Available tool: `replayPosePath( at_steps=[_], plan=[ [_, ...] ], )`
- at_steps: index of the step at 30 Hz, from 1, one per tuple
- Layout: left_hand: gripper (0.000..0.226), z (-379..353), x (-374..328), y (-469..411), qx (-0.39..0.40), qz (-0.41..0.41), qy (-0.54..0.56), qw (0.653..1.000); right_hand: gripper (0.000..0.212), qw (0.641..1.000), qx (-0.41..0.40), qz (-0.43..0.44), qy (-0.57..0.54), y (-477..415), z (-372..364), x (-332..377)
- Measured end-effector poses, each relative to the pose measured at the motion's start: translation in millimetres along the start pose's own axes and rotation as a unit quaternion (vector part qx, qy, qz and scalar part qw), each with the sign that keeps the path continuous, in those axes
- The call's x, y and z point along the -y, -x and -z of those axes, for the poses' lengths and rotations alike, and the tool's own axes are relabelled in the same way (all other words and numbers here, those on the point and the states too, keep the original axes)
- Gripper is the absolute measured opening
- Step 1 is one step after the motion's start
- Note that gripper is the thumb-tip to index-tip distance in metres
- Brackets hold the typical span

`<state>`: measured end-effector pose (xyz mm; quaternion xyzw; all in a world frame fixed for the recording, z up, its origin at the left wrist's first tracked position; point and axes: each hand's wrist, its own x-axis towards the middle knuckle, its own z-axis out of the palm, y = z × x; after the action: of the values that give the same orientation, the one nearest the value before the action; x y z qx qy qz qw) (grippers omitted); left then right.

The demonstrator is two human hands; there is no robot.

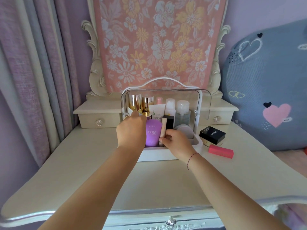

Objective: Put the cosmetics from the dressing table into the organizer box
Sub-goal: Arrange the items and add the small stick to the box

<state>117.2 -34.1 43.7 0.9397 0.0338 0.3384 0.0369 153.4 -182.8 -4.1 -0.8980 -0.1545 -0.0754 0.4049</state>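
While the right hand (172, 140) is gripping the pale stick (162, 128) upright in the organizer box (159, 155), it should be easing it down beside the purple tube (153, 131); the left hand (131, 130) is steadying the gold bottles (141, 105), grip unclear.

Purple tube (153, 132) partly behind hands (131, 131)

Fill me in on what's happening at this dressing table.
A person is loading cosmetics into the white organizer box with the clear raised lid. The right hand has its grip on a slim beige stick, standing it in the front compartment beside the purple SPF50 tube. The left hand reaches among the gold-capped bottles at the back left. A black-lidded square jar and a pink rectangular box lie on the cream tabletop, outside the organizer.
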Motion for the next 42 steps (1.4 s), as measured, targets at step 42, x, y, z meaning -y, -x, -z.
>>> replayPosePath(
  at_steps=[42],
  plan=[
    [0.017, 8.3, -11.6, 47.9, -0.122, -0.12, 0.168, 0.971, 0.015, 0.975, -0.191, 0.106, 0.023, 34.8, 16.3, -11.9]
  ],
)
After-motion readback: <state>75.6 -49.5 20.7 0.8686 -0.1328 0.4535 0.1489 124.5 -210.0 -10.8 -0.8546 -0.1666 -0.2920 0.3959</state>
